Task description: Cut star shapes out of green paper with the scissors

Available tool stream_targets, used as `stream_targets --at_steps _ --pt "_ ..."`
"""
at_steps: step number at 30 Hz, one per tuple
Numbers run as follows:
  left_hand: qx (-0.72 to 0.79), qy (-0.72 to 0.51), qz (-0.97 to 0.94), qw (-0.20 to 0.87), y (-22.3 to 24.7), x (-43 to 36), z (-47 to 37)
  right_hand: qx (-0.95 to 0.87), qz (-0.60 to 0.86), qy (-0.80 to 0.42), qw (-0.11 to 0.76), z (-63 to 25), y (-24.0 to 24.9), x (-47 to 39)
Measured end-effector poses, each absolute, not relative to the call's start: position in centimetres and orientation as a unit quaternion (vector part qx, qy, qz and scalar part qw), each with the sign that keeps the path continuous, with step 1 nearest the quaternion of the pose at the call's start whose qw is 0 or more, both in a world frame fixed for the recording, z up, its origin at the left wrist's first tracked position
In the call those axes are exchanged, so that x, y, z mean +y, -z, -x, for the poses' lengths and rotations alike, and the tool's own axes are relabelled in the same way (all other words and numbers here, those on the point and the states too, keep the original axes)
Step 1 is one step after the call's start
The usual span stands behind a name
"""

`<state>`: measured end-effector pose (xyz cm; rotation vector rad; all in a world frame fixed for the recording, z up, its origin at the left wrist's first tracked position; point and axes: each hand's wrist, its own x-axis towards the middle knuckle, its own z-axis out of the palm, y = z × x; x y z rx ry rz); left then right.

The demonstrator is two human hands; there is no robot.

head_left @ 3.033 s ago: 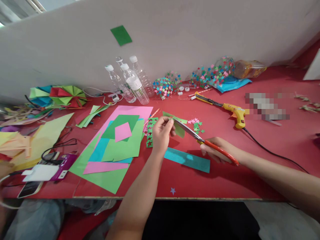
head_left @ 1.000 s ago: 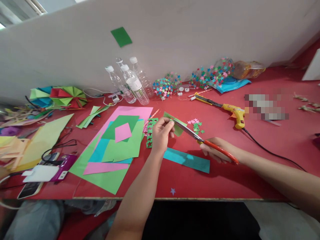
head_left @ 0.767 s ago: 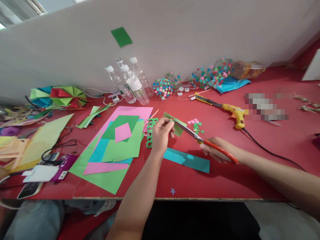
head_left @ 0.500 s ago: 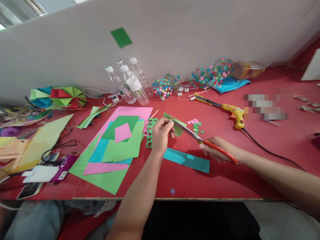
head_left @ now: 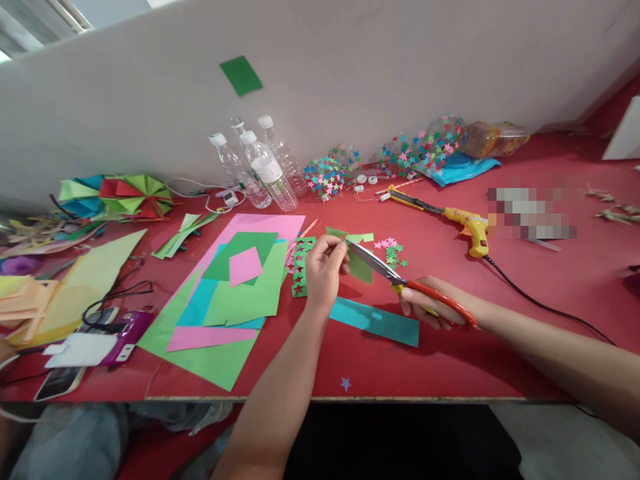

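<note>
Small light-green paper piece (head_left: 359,265) held up just above the red table (head_left: 450,360), mid-table, slightly right of the coloured paper stack. Left hand (head_left: 324,270) pinches its top-left edge, fingers closed on the paper. Right hand (head_left: 431,303) wrapped around the orange handles of the scissors (head_left: 395,277); blades slightly apart, tips meeting the paper right at the left fingertips. The paper hangs down on the far side of the blades.

Under the hands: teal paper strip (head_left: 374,320) lying flat on the table, touching neither hand. Just left of the left hand, a green strip with star-shaped holes (head_left: 300,263). Beyond the scissors, a small scatter of pink and green cut stars (head_left: 391,249).

Further left: stack of pink, green and teal sheets (head_left: 230,293), pink square on top. Purple device with white plug and black cable (head_left: 107,333) near the left front edge. Folded paper fans (head_left: 120,193) at far left.

Back by the wall: clear plastic bottles (head_left: 260,170), clusters of coloured stars (head_left: 330,175). Right of them a utility knife (head_left: 407,198) and a yellow glue gun (head_left: 473,230) with black cord. Green paper rectangle (head_left: 241,75) stuck on the wall.
</note>
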<state>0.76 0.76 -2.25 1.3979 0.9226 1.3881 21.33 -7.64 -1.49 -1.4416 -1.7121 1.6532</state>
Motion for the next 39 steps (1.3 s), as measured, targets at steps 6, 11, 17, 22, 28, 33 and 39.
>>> stream_targets --at_steps 6,11,17,22,28,33,39 --pt "0.382 -0.567 -0.561 0.466 2.3 0.5 -0.9 -0.605 0.508 -0.587 0.177 -21.4 1.5 -7.7" --pt "0.392 -0.555 -0.565 0.468 2.4 0.6 -0.9 -0.605 0.502 -0.591 0.182 -21.4 1.8 -7.7" --pt "0.437 -0.576 -0.616 0.312 2.5 0.6 -1.0 -0.591 0.514 -0.592 0.190 -20.6 1.5 -7.9" --pt "0.414 -0.566 -0.631 0.332 2.7 0.8 -1.0 -0.578 0.530 -0.592 0.185 -20.3 1.4 -8.1" --pt "0.403 -0.561 -0.628 0.359 2.6 0.8 -0.9 -0.556 0.560 -0.590 0.173 -20.1 1.0 -8.1" --pt "0.393 -0.561 -0.633 0.361 2.4 0.8 -0.8 -0.545 0.569 -0.593 0.167 -20.4 1.4 -8.0" --pt "0.387 -0.550 -0.634 0.382 2.3 0.9 -0.8 -0.588 0.533 -0.579 0.188 -20.9 1.8 -8.0"
